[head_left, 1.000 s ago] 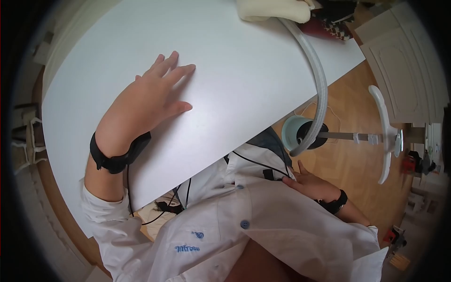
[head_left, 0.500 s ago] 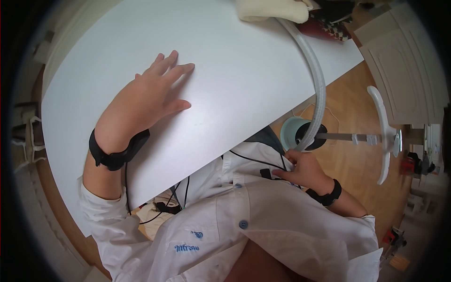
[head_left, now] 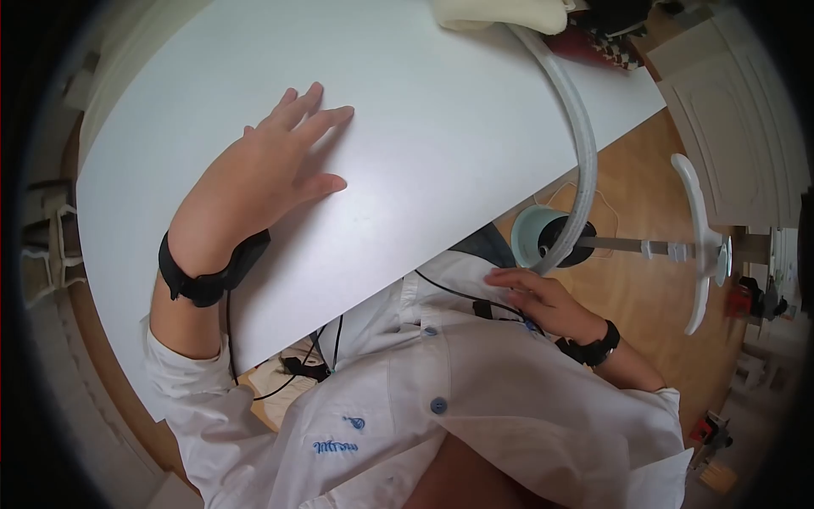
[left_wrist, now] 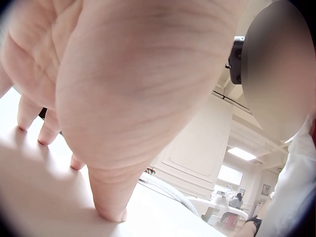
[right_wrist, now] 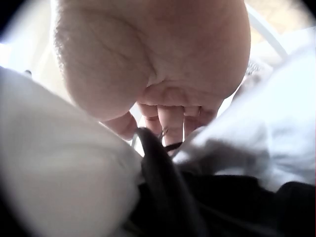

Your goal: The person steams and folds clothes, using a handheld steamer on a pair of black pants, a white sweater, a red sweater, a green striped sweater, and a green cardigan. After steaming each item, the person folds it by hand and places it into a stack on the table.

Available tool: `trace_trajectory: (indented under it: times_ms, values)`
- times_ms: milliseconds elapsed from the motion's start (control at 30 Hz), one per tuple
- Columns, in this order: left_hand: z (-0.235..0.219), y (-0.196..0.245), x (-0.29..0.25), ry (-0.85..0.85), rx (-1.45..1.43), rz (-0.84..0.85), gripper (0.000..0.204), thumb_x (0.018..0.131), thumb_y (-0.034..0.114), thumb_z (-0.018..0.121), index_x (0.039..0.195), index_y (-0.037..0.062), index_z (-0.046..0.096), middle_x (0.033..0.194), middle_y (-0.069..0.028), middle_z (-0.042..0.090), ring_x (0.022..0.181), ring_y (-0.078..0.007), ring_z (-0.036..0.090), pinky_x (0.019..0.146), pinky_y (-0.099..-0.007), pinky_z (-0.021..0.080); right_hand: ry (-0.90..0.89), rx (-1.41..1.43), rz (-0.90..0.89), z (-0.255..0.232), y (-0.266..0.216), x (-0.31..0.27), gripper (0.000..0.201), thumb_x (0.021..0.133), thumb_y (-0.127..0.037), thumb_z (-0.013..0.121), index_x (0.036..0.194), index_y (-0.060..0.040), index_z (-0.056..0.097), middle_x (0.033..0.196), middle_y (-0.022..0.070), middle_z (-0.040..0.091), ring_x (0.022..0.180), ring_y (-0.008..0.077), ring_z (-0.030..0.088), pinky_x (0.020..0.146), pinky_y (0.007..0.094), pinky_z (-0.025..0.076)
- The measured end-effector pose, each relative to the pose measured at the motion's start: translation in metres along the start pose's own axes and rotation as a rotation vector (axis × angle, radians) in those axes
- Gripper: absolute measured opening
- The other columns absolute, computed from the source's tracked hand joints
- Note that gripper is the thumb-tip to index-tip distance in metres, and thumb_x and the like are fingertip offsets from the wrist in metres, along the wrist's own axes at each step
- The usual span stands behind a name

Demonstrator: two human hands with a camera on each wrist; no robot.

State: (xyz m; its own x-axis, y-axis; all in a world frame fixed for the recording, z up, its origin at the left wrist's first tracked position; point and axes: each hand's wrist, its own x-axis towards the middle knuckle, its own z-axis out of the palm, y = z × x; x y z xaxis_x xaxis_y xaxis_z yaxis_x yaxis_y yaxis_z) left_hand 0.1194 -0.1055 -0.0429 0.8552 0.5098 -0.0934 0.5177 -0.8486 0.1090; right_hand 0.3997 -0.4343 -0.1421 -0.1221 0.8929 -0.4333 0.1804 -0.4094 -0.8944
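My left hand (head_left: pixel 254 170) rests on the white table (head_left: pixel 424 144) with fingers spread. In the left wrist view its thumb and fingertips touch the tabletop, and nothing lies under the raised palm. My right hand (head_left: pixel 555 307) is at the front of the white coat (head_left: pixel 356 407), below the table's edge, its fingers extended over the cloth. Close to these fingers runs a thin black cable (head_left: pixel 458 293), beside a small black piece (head_left: pixel 482 309) on the coat. A dark strap-like band (right_wrist: pixel 165 182) passes in front of the right fingers in the right wrist view, between folds of white cloth.
A grey braided hose (head_left: pixel 585 144) arches over the table's right edge and down beside my right hand. Beyond the edge are a pale green bin (head_left: pixel 527 229) and a white-ended stand (head_left: pixel 699 246). A cream padded object (head_left: pixel 500 13) lies at the far edge.
My right hand first moved in toward the coat front with fingers bent, then its fingers straightened across the cloth. The left hand has stayed in place on the table.
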Motion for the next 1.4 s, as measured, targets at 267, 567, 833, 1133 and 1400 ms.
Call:
trace_trajectory:
  times_ms: [267, 567, 833, 1133, 1400]
  values:
    - [-0.004, 0.006, 0.001, -0.018, -0.017, -0.018, 0.069, 0.091, 0.031, 0.078, 0.152, 0.0199, 0.049, 0.168, -0.0123, 0.036, 0.153, -0.0367, 0.035, 0.114, -0.0487, 0.048, -0.024, 0.166, 0.189, 0.001, 0.048, -0.044, 0.048, 0.107, -0.018, 0.059, 0.153, -0.0053, 0.051, 0.164, 0.0188, 0.041, 0.155, 0.0308, 0.034, 0.124, 0.0425, 0.03]
    - [-0.009, 0.01, 0.002, -0.062, -0.036, -0.053, 0.07, 0.091, 0.03, 0.078, 0.153, 0.0212, 0.048, 0.168, -0.0125, 0.035, 0.155, -0.035, 0.032, 0.116, -0.0484, 0.046, -0.178, -0.54, -0.412, 0.015, 0.034, 0.075, 0.043, 0.104, -0.02, 0.061, 0.146, -0.0142, 0.059, 0.155, 0.019, 0.052, 0.152, 0.0369, 0.038, 0.122, 0.0446, 0.035]
    - [-0.008, 0.007, 0.002, -0.06, -0.047, -0.054, 0.071, 0.091, 0.033, 0.078, 0.154, 0.0231, 0.048, 0.169, -0.0114, 0.034, 0.156, -0.0344, 0.031, 0.118, -0.0491, 0.044, -0.533, -0.792, -0.236, 0.002, 0.02, 0.095, 0.048, 0.11, -0.039, 0.049, 0.155, -0.0215, 0.049, 0.166, 0.0131, 0.039, 0.16, 0.0343, 0.021, 0.129, 0.0519, 0.015]
    - [-0.004, 0.005, 0.002, -0.055, 0.03, -0.019, 0.069, 0.095, 0.039, 0.073, 0.155, 0.0198, 0.045, 0.169, -0.0153, 0.032, 0.152, -0.0392, 0.037, 0.115, -0.0559, 0.045, -0.484, -0.123, 0.13, -0.029, 0.041, -0.008, 0.066, 0.111, -0.025, 0.047, 0.169, -0.0119, 0.018, 0.177, 0.0048, 0.012, 0.162, 0.0232, -0.013, 0.128, 0.0464, -0.005]
    - [-0.009, 0.008, 0.002, -0.071, -0.057, -0.045, 0.072, 0.094, 0.039, 0.074, 0.156, 0.0179, 0.043, 0.166, -0.0197, 0.033, 0.153, -0.0429, 0.033, 0.114, -0.0609, 0.045, 0.181, 0.086, 0.613, 0.002, 0.074, -0.055, 0.049, 0.112, -0.039, 0.047, 0.145, -0.0027, 0.054, 0.137, 0.0109, 0.065, 0.124, 0.0214, 0.061, 0.113, 0.034, 0.041]
